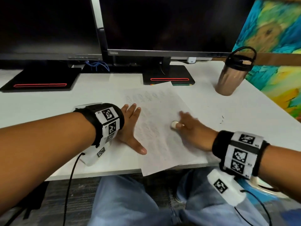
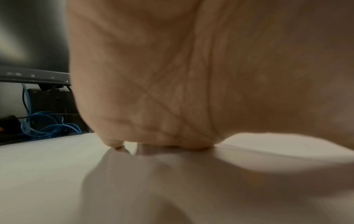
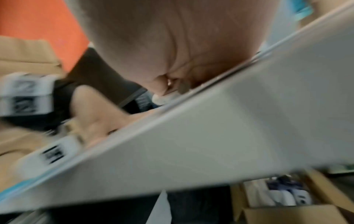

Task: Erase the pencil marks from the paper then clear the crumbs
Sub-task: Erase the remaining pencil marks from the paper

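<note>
White desk runs under two dark monitors, with a brown tumbler at my far right and the paper lying in front of me, its near corner hanging off the edge. My left hand lies flat with fingers straight on the sheet's left side. My right hand pinches a small white eraser against the page, where faint pencil marks show near the top.

- I see a white eraser in my right hand.
- White paper under it, with faint grey pencil marks beyond.
- Far right of the grip: bronze tumbler, black lid.
- Wristbands: black-and-white checkered tags.
</note>
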Available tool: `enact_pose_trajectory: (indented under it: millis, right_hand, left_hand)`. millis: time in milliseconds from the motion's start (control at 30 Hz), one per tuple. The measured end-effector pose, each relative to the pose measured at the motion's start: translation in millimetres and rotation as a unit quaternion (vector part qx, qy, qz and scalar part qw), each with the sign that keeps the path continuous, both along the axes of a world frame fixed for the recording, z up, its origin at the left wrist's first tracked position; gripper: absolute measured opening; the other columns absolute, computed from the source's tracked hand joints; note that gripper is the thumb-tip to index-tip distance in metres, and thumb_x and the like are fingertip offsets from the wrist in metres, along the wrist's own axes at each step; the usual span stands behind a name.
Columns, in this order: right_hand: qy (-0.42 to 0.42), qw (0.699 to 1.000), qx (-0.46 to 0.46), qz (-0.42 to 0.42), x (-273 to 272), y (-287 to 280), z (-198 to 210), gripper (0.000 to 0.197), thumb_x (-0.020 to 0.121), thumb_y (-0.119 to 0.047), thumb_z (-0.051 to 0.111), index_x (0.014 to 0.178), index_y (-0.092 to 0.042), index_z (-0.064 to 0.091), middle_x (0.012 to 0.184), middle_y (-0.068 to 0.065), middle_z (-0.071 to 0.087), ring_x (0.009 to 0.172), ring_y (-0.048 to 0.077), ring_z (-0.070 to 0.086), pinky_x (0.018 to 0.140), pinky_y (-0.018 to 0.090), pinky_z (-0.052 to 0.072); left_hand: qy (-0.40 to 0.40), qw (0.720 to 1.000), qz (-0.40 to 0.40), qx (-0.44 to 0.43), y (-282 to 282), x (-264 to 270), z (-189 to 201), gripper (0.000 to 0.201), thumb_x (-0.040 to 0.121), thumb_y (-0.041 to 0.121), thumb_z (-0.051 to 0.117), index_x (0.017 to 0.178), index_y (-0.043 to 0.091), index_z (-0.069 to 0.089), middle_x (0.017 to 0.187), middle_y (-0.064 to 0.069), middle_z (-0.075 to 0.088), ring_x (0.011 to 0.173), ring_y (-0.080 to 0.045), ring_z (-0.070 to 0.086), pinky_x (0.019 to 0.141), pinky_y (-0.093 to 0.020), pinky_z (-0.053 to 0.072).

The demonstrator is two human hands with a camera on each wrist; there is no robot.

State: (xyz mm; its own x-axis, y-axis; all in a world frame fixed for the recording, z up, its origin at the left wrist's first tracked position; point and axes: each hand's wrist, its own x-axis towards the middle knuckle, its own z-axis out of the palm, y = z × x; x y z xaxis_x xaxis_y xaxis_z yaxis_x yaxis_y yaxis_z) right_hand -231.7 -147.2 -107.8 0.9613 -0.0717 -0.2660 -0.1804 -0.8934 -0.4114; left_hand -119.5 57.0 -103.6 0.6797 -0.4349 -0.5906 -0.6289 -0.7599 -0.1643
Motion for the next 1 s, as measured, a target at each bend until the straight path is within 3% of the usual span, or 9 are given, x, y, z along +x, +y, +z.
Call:
enact_pose_trajectory:
  millis: [67,133,233,367,467,667,767,867,1000]
  right_hand:
    - [-0.003,1.000,-0.017,0.014,-2.9,3.3,8.7,0.047,0.105,-0.032,0.029,0.139,-0.002,0.042,0.159,0.017,0.014,0.148,0.026,0.005,0.118,0.037,0.004]
    - [0.003,0.993,0.032,0.114,-10.6,27.9,9.2,0.046,0.105,-0.034,0.029,0.141,-0.009,0.043,0.163,0.004,-0.001,0.149,0.015,-0.009,0.118,0.031,-0.007]
    - [0.032,0.976,0.054,0.207,-16.1,54.7,-3.9,0.044,0.105,-0.033,0.029,0.138,-0.007,0.042,0.163,-0.002,-0.005,0.148,0.008,-0.012,0.119,0.028,-0.009]
    - [0.056,0.993,0.041,0.093,-8.8,20.6,6.8,0.040,0.106,-0.030,0.031,0.132,-0.005,0.048,0.163,0.008,0.000,0.150,0.018,-0.007,0.116,0.029,-0.004]
    - [0.038,0.998,0.032,-0.046,-5.9,-4.1,21.2,0.047,0.106,-0.027,0.029,0.136,0.007,0.040,0.154,0.023,0.020,0.145,0.031,0.009,0.115,0.036,0.006]
    - [0.065,0.988,0.063,0.123,-20.7,28.0,-4.7,0.046,0.105,-0.035,0.026,0.143,-0.012,0.037,0.163,-0.004,-0.006,0.148,0.009,-0.014,0.119,0.028,-0.011]
    - [0.053,0.997,0.056,0.027,-9.3,-6.9,1.8,0.035,0.105,-0.034,0.033,0.130,-0.016,0.048,0.163,0.002,-0.003,0.149,0.014,-0.009,0.118,0.030,-0.006]
    - [0.045,0.996,0.014,-0.074,-5.1,-49.6,14.6,0.057,0.104,-0.040,0.032,0.152,-0.009,0.023,0.163,0.003,0.000,0.150,0.016,-0.003,0.117,0.027,-0.001]
    - [0.045,0.996,0.069,0.032,-15.0,-35.9,12.3,0.058,0.102,-0.040,0.036,0.154,-0.019,0.020,0.161,-0.011,0.002,0.145,-0.002,-0.004,0.112,0.015,-0.003]
  left_hand:
    - [0.002,1.000,-0.005,0.001,-0.9,2.4,-1.1,0.152,0.055,0.093,0.058,0.149,0.015,-0.033,0.157,-0.005,-0.038,0.148,-0.030,-0.026,0.119,-0.054,-0.004]
    - [0.000,1.000,-0.013,0.004,-2.9,3.0,-2.0,0.153,0.055,0.093,0.058,0.149,0.015,-0.033,0.157,-0.006,-0.038,0.148,-0.030,-0.026,0.119,-0.055,-0.003]
    - [-0.018,0.999,-0.030,0.004,-5.0,3.2,-4.9,0.151,0.056,0.092,0.058,0.150,0.014,-0.031,0.159,-0.007,-0.034,0.149,-0.031,-0.023,0.120,-0.054,-0.001]
    - [0.006,1.000,-0.024,0.005,-3.0,7.1,-4.2,0.157,0.047,0.096,0.055,0.148,0.016,-0.034,0.157,-0.005,-0.038,0.148,-0.030,-0.026,0.120,-0.056,-0.002]
    - [0.017,1.000,-0.024,0.003,-3.3,8.6,-4.3,0.159,0.042,0.096,0.052,0.148,0.017,-0.035,0.156,-0.004,-0.040,0.147,-0.030,-0.028,0.120,-0.057,-0.004]
    - [0.017,0.999,-0.030,0.017,-7.4,9.7,-3.0,0.156,0.049,0.095,0.058,0.146,0.018,-0.037,0.155,-0.002,-0.042,0.147,-0.028,-0.030,0.120,-0.055,-0.005]
    - [0.023,0.999,-0.026,0.017,-8.0,7.1,-0.7,0.154,0.053,0.093,0.059,0.146,0.018,-0.038,0.154,-0.002,-0.042,0.146,-0.028,-0.031,0.120,-0.055,-0.006]
    - [0.031,0.999,-0.021,0.011,-6.3,6.0,-0.7,0.153,0.053,0.092,0.060,0.145,0.019,-0.038,0.154,-0.002,-0.043,0.145,-0.028,-0.032,0.120,-0.055,-0.007]
    - [0.034,0.999,-0.020,0.010,-5.9,7.3,-0.9,0.154,0.053,0.092,0.060,0.145,0.019,-0.038,0.153,-0.001,-0.043,0.146,-0.027,-0.032,0.120,-0.054,-0.008]
